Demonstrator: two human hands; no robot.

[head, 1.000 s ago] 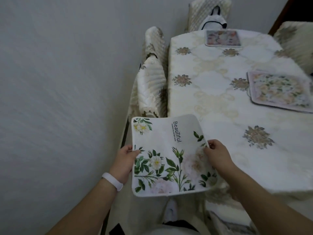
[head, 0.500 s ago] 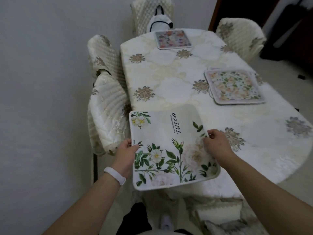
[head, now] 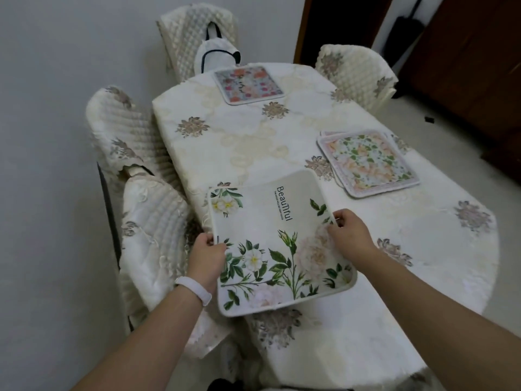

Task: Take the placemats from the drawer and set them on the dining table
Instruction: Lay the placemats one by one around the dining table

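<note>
I hold a white placemat [head: 270,235] printed with green leaves, pale flowers and the word "Beautiful" over the near left part of the dining table [head: 253,142]. My left hand [head: 207,256] grips its left edge and my right hand [head: 351,235] grips its right edge. Its far edge reaches over the tabletop; whether it touches the cloth I cannot tell. A pink floral placemat [head: 248,84] lies at the table's far end. On the right side lies a green and orange floral placemat [head: 366,162], with another mat's corner showing under it.
Padded cream chairs stand at the left [head: 132,142], near left [head: 152,235], far end [head: 194,26] and far right [head: 355,74]. A white bag [head: 217,56] sits on the far chair. A grey wall runs along the left; dark wooden doors [head: 465,66] stand at the right.
My view has swung right and nearer, showing more of the table. The placemat in both hands has moved forward over the table's near left corner.
</note>
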